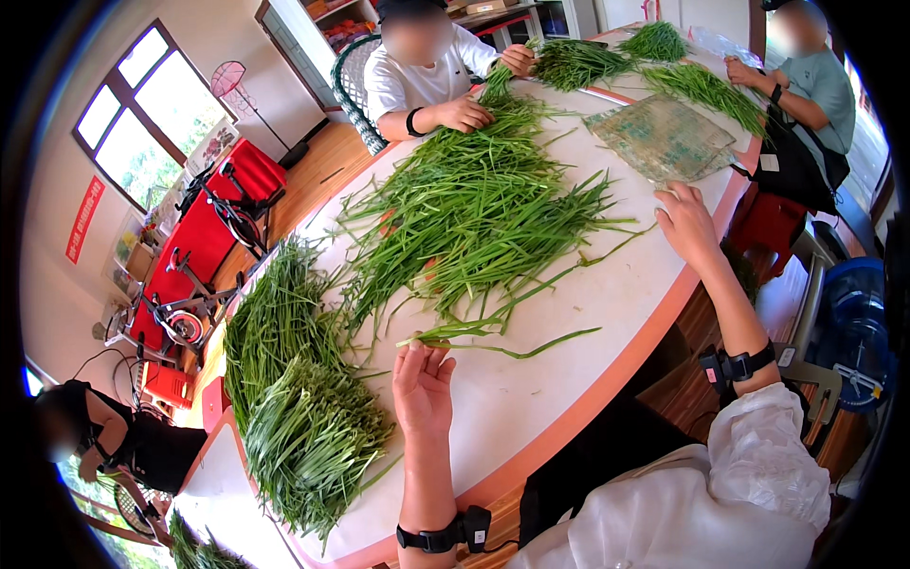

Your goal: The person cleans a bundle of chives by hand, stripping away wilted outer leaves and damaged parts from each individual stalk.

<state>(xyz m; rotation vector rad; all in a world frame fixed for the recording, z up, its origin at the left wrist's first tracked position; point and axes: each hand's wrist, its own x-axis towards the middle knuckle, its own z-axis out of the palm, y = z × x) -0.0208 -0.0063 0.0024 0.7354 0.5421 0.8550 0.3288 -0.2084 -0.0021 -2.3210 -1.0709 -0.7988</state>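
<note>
My left hand point(424, 389) is at the near side of the table with thumb and fingers pinched on a few garlic chives point(464, 331). Their long leaves trail off to the right across the white top. Farther right, my right hand point(687, 226) is over the table with its fingers apart. The tip of a thin leaf ends close to those fingers; no firm hold on it shows. Between and beyond my hands spreads a large loose pile of garlic chives point(474, 213). Neater bundles of chives point(318, 446) lie on the left.
A stained greenish sheet point(664, 137) lies beyond my right hand on the white table point(607, 313). Across from me, a person in white point(427, 81) handles chives; another person point(806, 95) sits far right beside more chives point(706, 90). A third person point(142, 427) is at left.
</note>
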